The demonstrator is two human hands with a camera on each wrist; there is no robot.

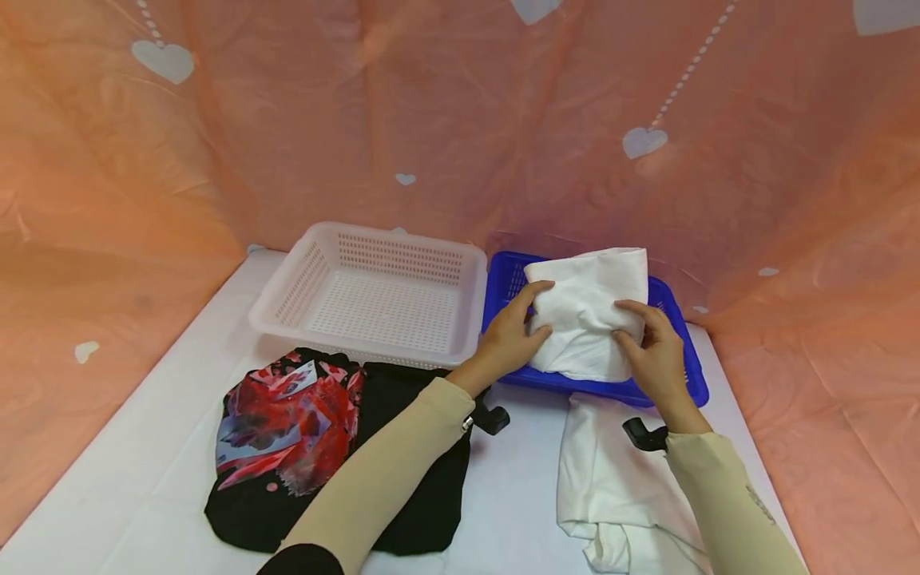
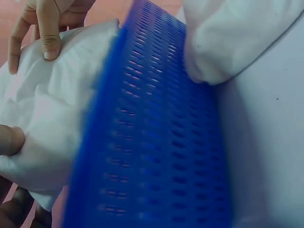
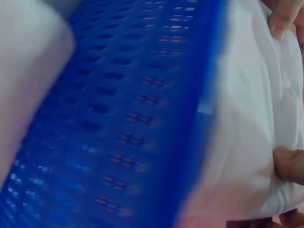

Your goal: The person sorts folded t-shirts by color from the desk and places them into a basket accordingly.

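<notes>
A folded white cloth is held upright over the blue basket. My left hand grips its left side, and my right hand grips its right side. In the left wrist view, the thumbs press the near face of the white cloth while other fingers reach behind it. The right wrist view shows the same cloth beyond the perforated wall of the blue basket. What lies inside that basket is mostly hidden by the cloth.
Left of the blue basket stands a white perforated basket. A black garment with a red floral print lies in front of it, partly under my left arm. Another white cloth lies on the white table. An orange sheet with hearts hangs behind.
</notes>
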